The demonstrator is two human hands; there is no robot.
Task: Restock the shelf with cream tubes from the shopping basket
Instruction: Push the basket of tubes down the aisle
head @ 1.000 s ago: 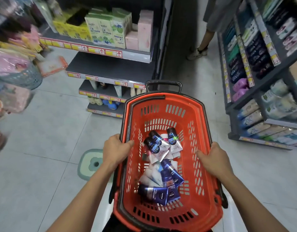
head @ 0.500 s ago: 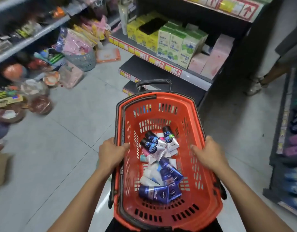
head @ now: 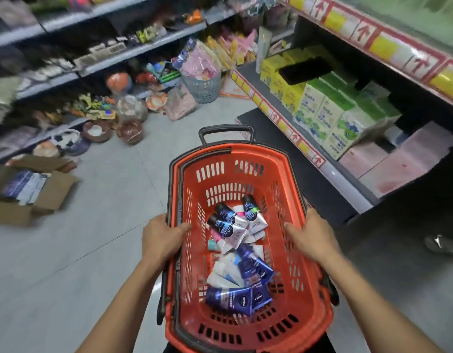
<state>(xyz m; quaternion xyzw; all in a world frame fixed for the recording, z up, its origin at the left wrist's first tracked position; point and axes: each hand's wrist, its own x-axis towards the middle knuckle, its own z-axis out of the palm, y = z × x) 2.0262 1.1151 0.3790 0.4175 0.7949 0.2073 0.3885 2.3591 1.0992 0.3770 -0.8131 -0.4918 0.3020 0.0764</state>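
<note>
Left hand [head: 162,238]: clamped on the left rim of the red shopping basket [head: 307,309], fingers curled over the edge and dipping inside; fingertips partly hidden by the rim.
Right hand [head: 311,235]: gripping the right rim, fingers pressed together and hooked into the basket; thumb out of sight behind the hand.
Cream tubes [head: 239,253]: heaped on the basket floor, dark blue ones nearest the person, white ones with dark caps at the far end; the count is hard to make out in the pile.
Basket handle [head: 226,132]: black, sticking up at the far end.
Shelf [head: 291,123]: to the right, green-and-white cartons [head: 330,123] lined up on it, print too blurred to read.
Cardboard box [head: 29,192]: open on the floor at left, contents blurred.
Basket's near end: cut off by the frame's bottom edge.
</note>
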